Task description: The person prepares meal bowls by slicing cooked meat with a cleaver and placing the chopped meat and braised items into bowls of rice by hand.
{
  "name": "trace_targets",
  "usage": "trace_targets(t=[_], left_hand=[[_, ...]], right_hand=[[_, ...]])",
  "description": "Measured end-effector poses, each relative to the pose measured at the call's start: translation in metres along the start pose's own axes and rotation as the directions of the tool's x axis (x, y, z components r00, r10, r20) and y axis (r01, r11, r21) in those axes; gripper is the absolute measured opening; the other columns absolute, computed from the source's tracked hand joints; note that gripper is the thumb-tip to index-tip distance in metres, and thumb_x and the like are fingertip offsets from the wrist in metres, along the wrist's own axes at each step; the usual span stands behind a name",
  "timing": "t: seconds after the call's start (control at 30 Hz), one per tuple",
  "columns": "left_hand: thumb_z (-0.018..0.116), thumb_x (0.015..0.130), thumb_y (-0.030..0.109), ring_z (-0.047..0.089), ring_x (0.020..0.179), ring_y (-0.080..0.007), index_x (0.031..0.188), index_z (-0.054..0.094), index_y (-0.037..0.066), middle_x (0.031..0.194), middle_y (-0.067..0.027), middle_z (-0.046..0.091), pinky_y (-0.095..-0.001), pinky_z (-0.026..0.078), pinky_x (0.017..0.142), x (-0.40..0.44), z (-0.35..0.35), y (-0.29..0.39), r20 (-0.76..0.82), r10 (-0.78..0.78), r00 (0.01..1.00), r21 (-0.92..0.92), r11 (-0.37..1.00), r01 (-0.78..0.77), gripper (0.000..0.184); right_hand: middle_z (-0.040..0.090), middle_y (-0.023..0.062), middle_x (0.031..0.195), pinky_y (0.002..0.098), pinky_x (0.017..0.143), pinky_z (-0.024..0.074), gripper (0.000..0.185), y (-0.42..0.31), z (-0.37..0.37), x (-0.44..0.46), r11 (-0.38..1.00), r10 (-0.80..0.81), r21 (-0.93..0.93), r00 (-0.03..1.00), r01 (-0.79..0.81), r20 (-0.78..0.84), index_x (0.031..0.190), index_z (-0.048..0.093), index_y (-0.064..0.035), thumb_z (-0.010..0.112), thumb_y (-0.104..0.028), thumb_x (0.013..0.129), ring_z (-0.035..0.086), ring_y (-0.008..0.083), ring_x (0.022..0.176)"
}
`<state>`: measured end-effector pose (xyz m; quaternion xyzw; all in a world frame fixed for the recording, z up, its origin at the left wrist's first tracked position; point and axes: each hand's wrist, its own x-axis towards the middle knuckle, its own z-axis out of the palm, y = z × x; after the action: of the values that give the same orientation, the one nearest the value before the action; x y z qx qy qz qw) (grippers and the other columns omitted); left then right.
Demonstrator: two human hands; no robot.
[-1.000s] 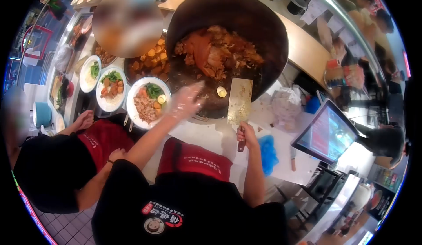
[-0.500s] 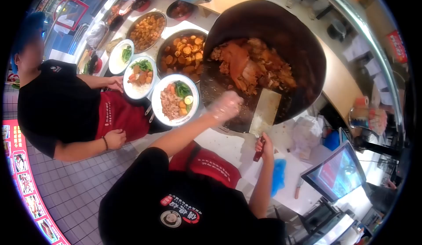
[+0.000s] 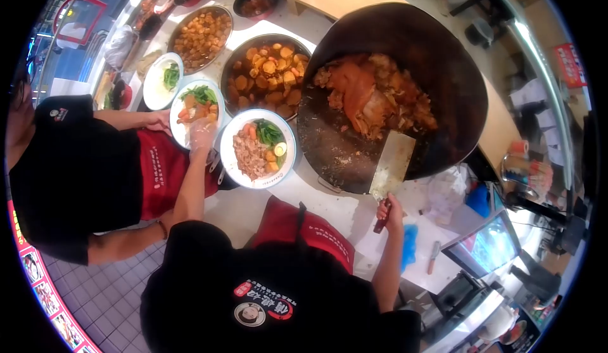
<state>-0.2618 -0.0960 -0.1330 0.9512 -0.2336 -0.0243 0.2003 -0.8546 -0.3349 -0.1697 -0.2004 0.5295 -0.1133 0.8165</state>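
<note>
My left hand (image 3: 202, 135), in a clear glove, is over the lower part of the middle plate (image 3: 174, 120) of rice, greens and orange chunks. Its fingers are drawn together; what they hold is too small to make out. My right hand (image 3: 392, 211) grips the dark handle of a wide cleaver (image 3: 391, 161), whose blade rests at the near edge of a big round dark pan (image 3: 459, 93). Braised meat (image 3: 361, 93) lies in the pan. Beside it stands a plate (image 3: 239, 177) with chopped meat, greens, carrot and half an egg.
A co-worker (image 3: 76, 163) stands at the left, one hand by the middle plate. Behind the plates are a third plate (image 3: 152, 96) and bowls of stew (image 3: 235, 68). At the right are a knife (image 3: 433, 258), a blue bag (image 3: 409, 245) and a screen (image 3: 487, 245).
My left hand has moved left from the pan to the middle plate. The egg half that lay on the pan's surface is gone from there. The cleaver stays in my right hand.
</note>
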Motion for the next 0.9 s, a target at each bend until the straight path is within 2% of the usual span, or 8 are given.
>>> trace_targets(t=[0.13, 0.23, 0.43, 0.53, 0.67, 0.73, 0.8, 0.9], left_hand=[[0.068, 0.083, 0.023, 0.067, 0.086, -0.0329, 0.096, 0.074, 0.005, 0.087, -0.0162, 0.07, -0.0401, 0.052, 0.083, 0.034, 0.028, -0.065, 0.249, 0.014, 0.968, 0.286, 0.954, -0.088, 0.023], [0.059, 0.092, 0.011, 0.064, 0.076, -0.0175, 0.103, 0.069, 0.0, 0.086, -0.0079, 0.069, -0.0277, 0.049, 0.065, 0.012, -0.002, -0.062, 0.056, -0.024, 0.998, -0.179, 0.983, 0.033, 0.019], [0.059, 0.095, 0.019, 0.065, 0.084, -0.0186, 0.112, 0.069, -0.002, 0.099, -0.0121, 0.072, -0.0305, 0.052, 0.075, -0.001, -0.046, -0.031, -0.246, -0.284, 0.927, -0.25, 0.942, 0.222, 0.029], [0.059, 0.096, 0.028, 0.063, 0.09, -0.0202, 0.113, 0.069, -0.002, 0.103, -0.015, 0.071, -0.0329, 0.051, 0.081, -0.021, -0.063, 0.022, -0.09, -0.432, 0.897, -0.397, 0.842, 0.365, 0.036], [0.053, 0.095, 0.005, 0.061, 0.092, -0.0161, 0.104, 0.066, -0.002, 0.099, -0.0067, 0.065, -0.0296, 0.054, 0.078, -0.045, -0.004, 0.03, -0.091, -0.109, 0.99, -0.872, 0.488, -0.026, 0.017], [0.057, 0.095, 0.013, 0.061, 0.092, -0.0149, 0.1, 0.065, -0.001, 0.095, -0.0063, 0.064, -0.0299, 0.052, 0.08, -0.086, -0.018, 0.102, -0.089, -0.006, 0.996, -0.644, 0.763, -0.053, 0.017], [0.059, 0.095, 0.02, 0.062, 0.091, -0.0197, 0.101, 0.066, 0.001, 0.097, -0.0095, 0.065, -0.0328, 0.051, 0.083, -0.137, -0.032, 0.186, 0.085, -0.01, 0.996, -0.664, 0.745, 0.064, 0.022], [0.058, 0.096, 0.03, 0.062, 0.098, -0.0231, 0.11, 0.067, 0.005, 0.105, -0.0117, 0.067, -0.0348, 0.048, 0.09, -0.177, 0.025, 0.215, 0.127, 0.259, 0.957, -0.44, 0.88, -0.18, 0.03]], right_hand=[[0.035, -0.001, 0.051, 0.0277, 0.041, 0.0321, 0.045, 0.006, 0.0, 0.002, 0.999, 0.023, 0.029, 0.999, -0.024, 0.025, 0.068, 0.045, -0.0099, 0.051, -0.045, 0.096, 0.035, 0.0119, 0.041], [0.034, -0.001, 0.05, 0.028, 0.042, 0.0325, 0.046, 0.008, 0.002, 0.004, 1.0, 0.016, 0.018, 1.0, -0.017, 0.023, 0.067, 0.045, -0.0101, 0.05, -0.045, 0.096, 0.034, 0.012, 0.04], [0.037, -0.0007, 0.051, 0.0287, 0.041, 0.0341, 0.042, 0.014, -0.002, 0.011, 0.997, -0.075, -0.017, 0.997, 0.075, 0.02, 0.071, 0.047, -0.0097, 0.05, -0.044, 0.096, 0.035, 0.0121, 0.04], [0.038, -0.001, 0.052, 0.0283, 0.042, 0.0355, 0.041, 0.016, 0.0, 0.013, 0.993, -0.114, -0.021, 0.993, 0.113, -0.009, 0.073, 0.048, -0.0097, 0.051, -0.044, 0.097, 0.036, 0.0118, 0.041], [0.039, -0.0019, 0.053, 0.0274, 0.042, 0.0365, 0.04, 0.016, -0.003, 0.019, 0.99, -0.141, -0.007, 0.99, 0.141, 0.006, 0.077, 0.048, -0.0101, 0.053, -0.045, 0.096, 0.037, 0.0104, 0.042], [0.039, -0.0021, 0.054, 0.0272, 0.043, 0.037, 0.039, 0.012, -0.003, 0.021, 0.993, -0.121, -0.004, 0.993, 0.121, -0.009, 0.078, 0.048, -0.0104, 0.054, -0.044, 0.096, 0.038, 0.01, 0.043], [0.04, -0.0024, 0.055, 0.0269, 0.044, 0.0379, 0.039, 0.011, -0.008, 0.026, 0.992, -0.128, -0.008, 0.992, 0.128, 0.02, 0.078, 0.048, -0.011, 0.055, -0.045, 0.096, 0.039, 0.0097, 0.045], [0.041, -0.0025, 0.056, 0.0268, 0.046, 0.0389, 0.04, 0.014, -0.008, 0.03, 0.988, -0.151, -0.022, 0.988, 0.151, 0.019, 0.078, 0.049, -0.0114, 0.056, -0.047, 0.095, 0.04, 0.0098, 0.046]])
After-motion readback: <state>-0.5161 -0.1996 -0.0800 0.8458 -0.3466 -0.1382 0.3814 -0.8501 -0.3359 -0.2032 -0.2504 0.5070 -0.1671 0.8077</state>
